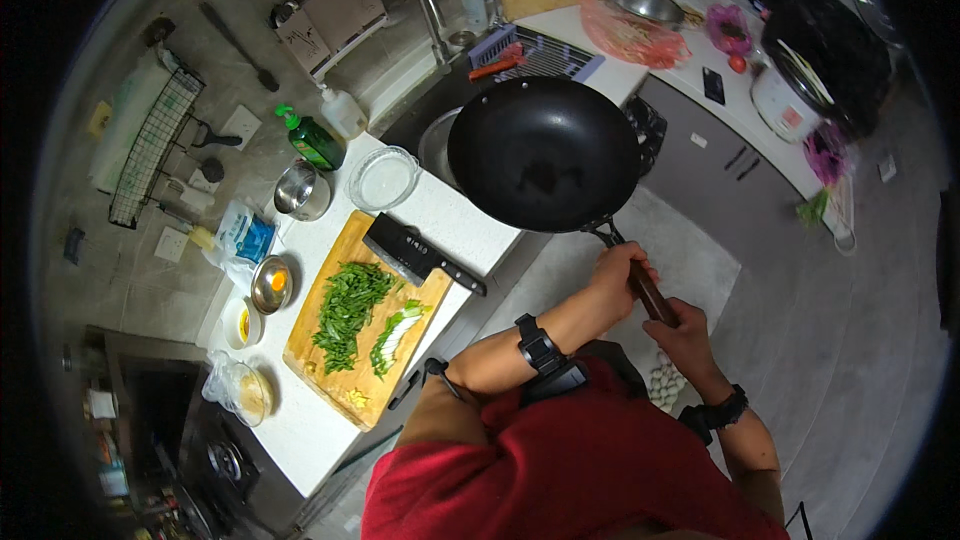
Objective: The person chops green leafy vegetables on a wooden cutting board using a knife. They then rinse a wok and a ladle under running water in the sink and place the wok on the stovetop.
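Note:
A black wok (544,154) is held out over the floor and the sink edge, its inside facing up with a dark wet-looking patch in it. My left hand (621,281) grips its brown wooden handle (651,292) near the metal joint. Lower down, my right hand (681,334) is closed around the handle's end. On the counter to the left lies a wooden cutting board (330,240) with chopped green leaves (349,315), sliced white-and-green stalks (394,337) and small yellow bits (358,397). A black cleaver (409,249) rests across the board's upper edge.
A steel pot (301,192), glass dishes (382,178) and a steel bowl with egg yolk (271,285) stand beside the board. Behind the wok is the sink with a faucet (431,15). A rice cooker (787,101), phone (713,85) and tomato (737,64) sit on the right counter.

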A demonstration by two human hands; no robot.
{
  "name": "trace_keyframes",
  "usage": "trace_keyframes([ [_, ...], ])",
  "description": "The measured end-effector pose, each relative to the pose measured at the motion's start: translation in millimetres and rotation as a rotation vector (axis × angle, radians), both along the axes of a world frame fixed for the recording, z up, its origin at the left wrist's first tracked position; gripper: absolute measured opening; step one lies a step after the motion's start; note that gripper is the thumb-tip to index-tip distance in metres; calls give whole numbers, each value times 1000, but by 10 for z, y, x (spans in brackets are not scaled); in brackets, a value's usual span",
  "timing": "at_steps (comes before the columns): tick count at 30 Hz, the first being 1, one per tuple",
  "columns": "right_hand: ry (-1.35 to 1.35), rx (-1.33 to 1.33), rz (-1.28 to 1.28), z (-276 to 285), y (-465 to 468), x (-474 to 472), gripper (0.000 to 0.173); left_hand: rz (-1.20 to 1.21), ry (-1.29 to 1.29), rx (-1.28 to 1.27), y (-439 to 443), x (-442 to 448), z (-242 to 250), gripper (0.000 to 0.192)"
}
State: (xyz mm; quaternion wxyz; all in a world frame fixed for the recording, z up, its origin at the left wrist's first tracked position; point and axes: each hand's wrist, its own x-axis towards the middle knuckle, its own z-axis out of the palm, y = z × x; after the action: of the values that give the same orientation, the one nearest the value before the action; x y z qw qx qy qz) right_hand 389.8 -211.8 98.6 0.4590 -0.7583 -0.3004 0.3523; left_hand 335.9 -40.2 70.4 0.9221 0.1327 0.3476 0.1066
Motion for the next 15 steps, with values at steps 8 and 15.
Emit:
trace_keyframes([
  [8, -2, 98, 319, -52, 901, 1287, 13, 287, 4, -58, 684, 877, -73, 9],
  [15, 191, 9, 442, -13, 1866, 1755, 18, 465, 59, -74, 1484, 1185, -126, 9],
])
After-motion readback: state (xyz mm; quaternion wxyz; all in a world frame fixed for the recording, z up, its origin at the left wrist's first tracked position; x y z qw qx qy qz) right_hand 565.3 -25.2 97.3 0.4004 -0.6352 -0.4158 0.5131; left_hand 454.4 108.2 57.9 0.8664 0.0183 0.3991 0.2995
